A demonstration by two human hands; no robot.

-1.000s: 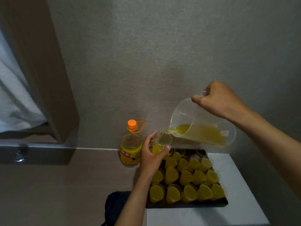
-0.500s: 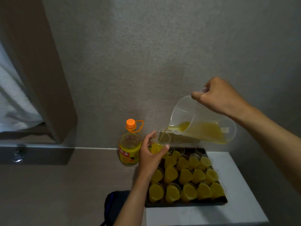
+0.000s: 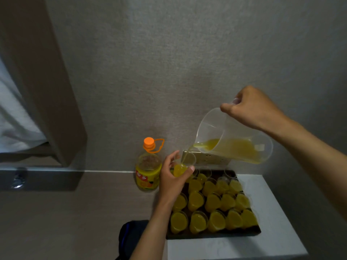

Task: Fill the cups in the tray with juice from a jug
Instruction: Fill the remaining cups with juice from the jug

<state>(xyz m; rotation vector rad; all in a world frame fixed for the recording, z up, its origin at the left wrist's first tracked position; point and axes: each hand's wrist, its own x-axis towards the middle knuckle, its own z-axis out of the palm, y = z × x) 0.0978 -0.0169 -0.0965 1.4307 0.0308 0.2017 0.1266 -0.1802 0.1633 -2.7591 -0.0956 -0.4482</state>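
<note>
Clear plastic jug [image 3: 238, 139], tipped spout-down toward 9 o'clock, gripped at its handle by the right hand [image 3: 251, 107], fingers curled tight round it. Yellow juice [image 3: 234, 147] pools in the lower side and runs off the spout in a thin stream into a clear cup [image 3: 183, 164]. Left hand [image 3: 173, 177] holds that cup, thumb and fingers wrapped round its wall, lifted above the tray's 11 o'clock corner; cup roughly half full. Dark tray [image 3: 212, 235] sits on a white tabletop [image 3: 262, 246], packed with rows of small cups of juice [image 3: 216, 203]; a few cups along the 12 o'clock edge look clear, contents hard to tell. Juice bottle [image 3: 148, 166] with orange cap stands at 9 o'clock of the tray, just beside the left hand, against the grey wall [image 3: 169, 62]. Dark bag [image 3: 131, 237] at 7 o'clock, below the left forearm. Brown curtain [image 3: 37, 81] at far 10 o'clock.
</note>
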